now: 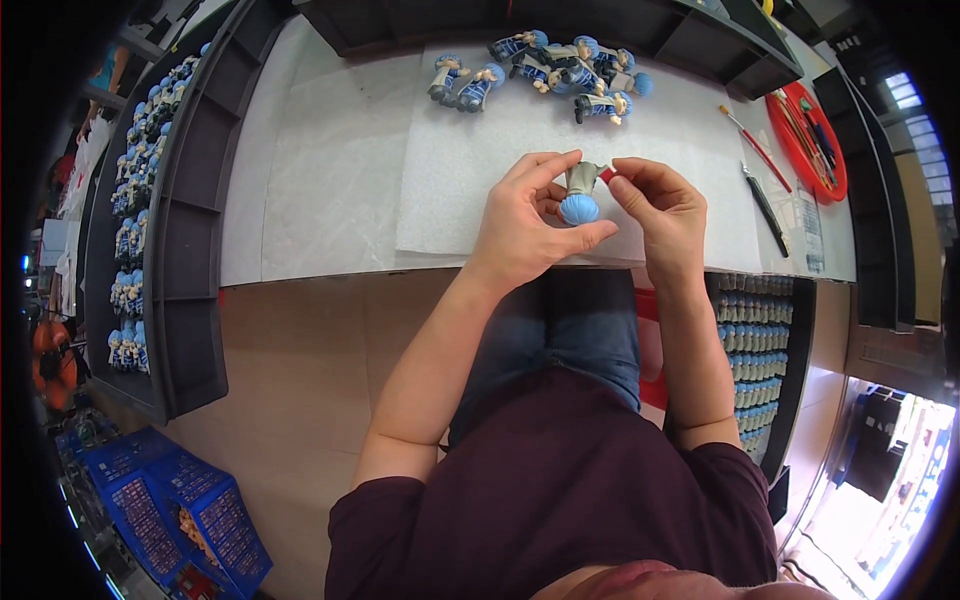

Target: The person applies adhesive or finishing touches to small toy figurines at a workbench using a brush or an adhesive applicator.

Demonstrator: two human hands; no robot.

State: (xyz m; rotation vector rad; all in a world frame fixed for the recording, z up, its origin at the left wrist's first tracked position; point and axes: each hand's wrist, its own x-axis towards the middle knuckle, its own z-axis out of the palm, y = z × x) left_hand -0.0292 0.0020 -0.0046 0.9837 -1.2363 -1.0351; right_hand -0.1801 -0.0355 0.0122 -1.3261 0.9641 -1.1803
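Here, figurine (580, 193) held upside down, long axis near vertical in view: round blue head pointed toward person, grey body away. Small red piece (607, 174) seen at body's upper right. Figurine held above white mat (450, 160), pinched between curled fingers of left hand (530, 220). Right hand (665, 208) closed on red piece, fingertips touching figurine.

A small figurine (579, 194) with a round blue-haired head and a grey body sits just above the middle of the frame, over the white sheet on the surface. It is turned head-down toward the person, body pointing away. A small red piece (606, 174) touches its upper right edge.
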